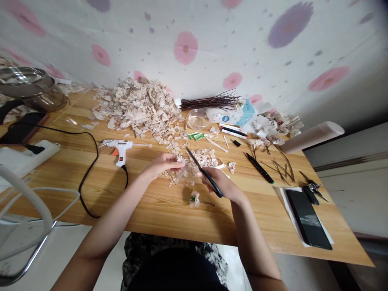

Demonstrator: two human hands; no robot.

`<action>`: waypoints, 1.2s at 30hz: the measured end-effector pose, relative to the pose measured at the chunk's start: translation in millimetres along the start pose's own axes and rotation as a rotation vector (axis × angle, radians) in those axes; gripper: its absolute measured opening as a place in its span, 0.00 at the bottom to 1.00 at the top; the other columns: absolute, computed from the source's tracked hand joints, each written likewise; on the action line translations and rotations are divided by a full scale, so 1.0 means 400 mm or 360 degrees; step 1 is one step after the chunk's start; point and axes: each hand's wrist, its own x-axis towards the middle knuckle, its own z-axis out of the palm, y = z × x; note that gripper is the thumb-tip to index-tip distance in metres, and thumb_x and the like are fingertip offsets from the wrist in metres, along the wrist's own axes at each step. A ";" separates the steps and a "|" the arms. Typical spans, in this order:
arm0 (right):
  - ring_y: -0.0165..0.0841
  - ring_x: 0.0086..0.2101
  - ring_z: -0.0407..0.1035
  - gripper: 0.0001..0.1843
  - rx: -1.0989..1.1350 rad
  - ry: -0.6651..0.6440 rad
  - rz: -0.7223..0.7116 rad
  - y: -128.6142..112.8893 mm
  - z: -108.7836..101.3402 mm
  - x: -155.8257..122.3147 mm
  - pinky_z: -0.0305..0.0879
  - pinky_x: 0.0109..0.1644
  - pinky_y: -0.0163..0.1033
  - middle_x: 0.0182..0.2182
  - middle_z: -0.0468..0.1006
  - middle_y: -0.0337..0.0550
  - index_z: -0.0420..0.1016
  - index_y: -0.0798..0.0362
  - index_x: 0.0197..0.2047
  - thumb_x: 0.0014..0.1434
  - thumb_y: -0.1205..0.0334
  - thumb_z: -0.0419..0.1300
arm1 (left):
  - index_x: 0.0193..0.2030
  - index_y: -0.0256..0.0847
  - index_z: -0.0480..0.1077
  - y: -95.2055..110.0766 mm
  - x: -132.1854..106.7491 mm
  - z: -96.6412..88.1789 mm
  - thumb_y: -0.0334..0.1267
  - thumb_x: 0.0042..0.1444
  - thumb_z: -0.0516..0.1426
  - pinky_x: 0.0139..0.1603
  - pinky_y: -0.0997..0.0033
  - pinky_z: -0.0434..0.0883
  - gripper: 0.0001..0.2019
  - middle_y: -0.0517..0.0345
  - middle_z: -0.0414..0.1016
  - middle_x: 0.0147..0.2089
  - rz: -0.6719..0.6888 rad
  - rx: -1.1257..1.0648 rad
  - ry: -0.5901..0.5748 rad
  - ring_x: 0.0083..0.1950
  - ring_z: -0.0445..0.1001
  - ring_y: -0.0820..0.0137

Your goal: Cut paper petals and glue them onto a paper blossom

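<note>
My left hand (167, 165) pinches a small pale petal (181, 161) between thumb and fingertips, over the loose petals on the table. In my right hand (218, 182) is a pair of dark-handled scissors (209, 176), its blades pointing up and left towards my left hand. Cream petal pieces (204, 157) lie scattered under and between both hands. Nearer to me, a small white flower (195, 199) on a thin dark stem rests on the wood. A large heap of dry petals (142, 105) rises behind my left hand.
A white glue gun (119, 150) lies left, its black cord (87, 173) curling across the table. Behind are a clear bowl (197, 119) and a bundle of dark twigs (209, 101). Right are a black marker (260, 168), pliers (312, 188) and a phone (307, 218).
</note>
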 end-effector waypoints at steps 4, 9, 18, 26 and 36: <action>0.30 0.19 0.63 0.26 0.0168 0.0278 0.0001 0.008 0.028 0.027 0.60 0.24 0.35 0.16 0.66 0.35 0.63 0.51 0.24 0.56 0.37 0.58 | 0.28 0.37 0.75 0.002 -0.006 0.025 0.46 0.46 0.67 0.35 0.71 0.68 0.13 0.57 0.77 0.28 0.0028 0.0075 -0.0145 0.30 0.73 0.71; 0.31 0.22 0.66 0.24 0.0377 0.0327 -0.0082 0.011 0.047 0.041 0.64 0.28 0.37 0.18 0.69 0.37 0.63 0.51 0.24 0.51 0.39 0.64 | 0.31 0.36 0.77 -0.005 -0.009 0.052 0.45 0.48 0.66 0.31 0.73 0.66 0.13 0.54 0.78 0.30 -0.0030 0.0184 -0.0326 0.31 0.75 0.68; 0.29 0.22 0.65 0.25 0.0542 0.0270 -0.0100 0.017 0.052 0.042 0.64 0.25 0.35 0.23 0.71 0.36 0.60 0.51 0.27 0.46 0.43 0.69 | 0.31 0.36 0.76 -0.019 -0.001 0.052 0.46 0.48 0.66 0.31 0.73 0.67 0.13 0.54 0.79 0.30 -0.0067 0.0183 -0.0324 0.32 0.75 0.68; 0.30 0.22 0.65 0.25 0.0474 0.0480 -0.0145 0.030 0.056 0.055 0.65 0.27 0.36 0.23 0.70 0.36 0.59 0.50 0.28 0.49 0.40 0.66 | 0.31 0.36 0.77 -0.019 0.006 0.062 0.46 0.43 0.69 0.34 0.73 0.68 0.15 0.56 0.78 0.30 -0.0054 -0.0054 -0.0120 0.30 0.73 0.72; 0.36 0.29 0.64 0.39 0.0088 0.0318 -0.0411 0.042 0.041 0.024 0.63 0.37 0.43 0.29 0.68 0.42 0.63 0.51 0.37 0.55 0.22 0.37 | 0.32 0.37 0.76 -0.024 0.013 0.061 0.46 0.39 0.71 0.35 0.74 0.71 0.17 0.58 0.79 0.30 0.0020 -0.0540 0.0199 0.29 0.74 0.75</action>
